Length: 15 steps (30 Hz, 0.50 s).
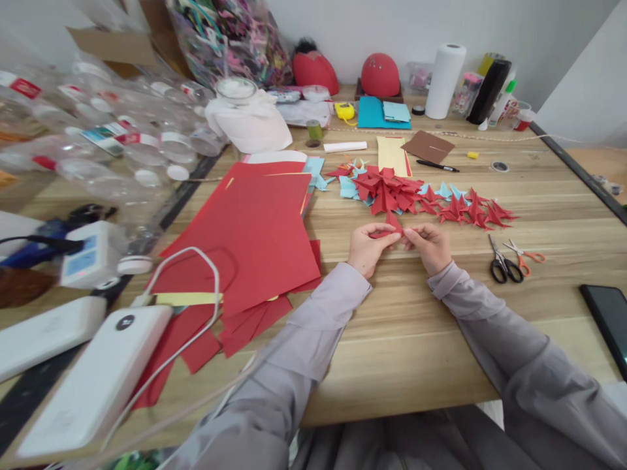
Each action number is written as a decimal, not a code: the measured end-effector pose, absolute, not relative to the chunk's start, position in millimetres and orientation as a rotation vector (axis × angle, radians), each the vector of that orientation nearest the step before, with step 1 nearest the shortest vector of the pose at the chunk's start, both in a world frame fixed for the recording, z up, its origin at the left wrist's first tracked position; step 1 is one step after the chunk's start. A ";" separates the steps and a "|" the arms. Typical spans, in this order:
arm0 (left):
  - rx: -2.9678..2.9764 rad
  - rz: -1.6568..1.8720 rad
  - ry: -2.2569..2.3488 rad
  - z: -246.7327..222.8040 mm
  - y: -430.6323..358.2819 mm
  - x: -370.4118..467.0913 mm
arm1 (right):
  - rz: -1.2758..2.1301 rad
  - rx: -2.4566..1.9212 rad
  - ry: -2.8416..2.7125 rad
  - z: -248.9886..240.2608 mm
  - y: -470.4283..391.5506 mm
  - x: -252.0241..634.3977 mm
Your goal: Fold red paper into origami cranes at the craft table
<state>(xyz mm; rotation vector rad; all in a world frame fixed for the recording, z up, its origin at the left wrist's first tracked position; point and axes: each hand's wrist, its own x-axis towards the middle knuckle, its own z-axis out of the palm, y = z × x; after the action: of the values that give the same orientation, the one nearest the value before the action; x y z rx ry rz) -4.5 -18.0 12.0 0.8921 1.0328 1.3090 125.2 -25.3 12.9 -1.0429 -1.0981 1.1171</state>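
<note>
Red paper piece [393,222] held up at bench centre, just short of the folded pile; pinched between both hands. L hand [367,248]: fingers closed on its left part, thumb on top. R hand [429,247]: fingertips brought together on its right end, close to L thumb. Exact crease hidden by fingers; piece judged part-folded, i.e. shaping not yet complete.

Progress (est.): many pcs already folded. Red folded pile [389,188] heaped just beyond hands; pointed red pcs [474,210] laid in a row to its right, w/ light-blue folded pcs [349,188] at left & behind. Count not possible, pcs overlap. Unfolded stock: large red sheets [264,235] stacked flat left of hands, smaller red cut pcs [200,352] below; plenty left, by appearance.

Surroundings: black-handled scissors [504,269] & orange-handled scissors [525,256] lying right of R hand, set down. Black pen [437,166] & brown paper [428,147] seen behind the row. Smartphone [606,326] at right edge of bench [392,365]. White power bank [98,385] at lower left, its cable looped over red stock; snagging judged poss. if sheets are pulled. Nothing seen between fingers & held piece; room ahead limited by pile
</note>
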 end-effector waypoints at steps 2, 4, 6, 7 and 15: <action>0.886 1.311 1.032 12.8 -18.3 -4.2 | 1.115 -1.053 -1.098 13.1 -25.4 125.4; 0.887 1.310 1.029 13.3 -18.5 -4.2 | 1.115 -1.062 -1.100 13.4 -25.5 125.7; 0.889 1.311 1.032 13.5 -18.4 -4.5 | 1.101 -1.069 -1.100 13.6 -25.4 126.1; 0.888 1.312 1.037 13.4 -18.2 -4.7 | 1.086 -1.071 -1.098 13.6 -25.2 126.3; 0.871 1.307 1.040 13.1 -17.3 -4.7 | 0.998 -1.091 -1.100 12.9 -23.9 126.7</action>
<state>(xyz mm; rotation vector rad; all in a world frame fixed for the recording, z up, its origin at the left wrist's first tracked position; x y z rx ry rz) -4.7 -17.3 13.1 0.8713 1.0403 1.3070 126.7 -23.9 12.9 -1.0906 -1.0999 0.9977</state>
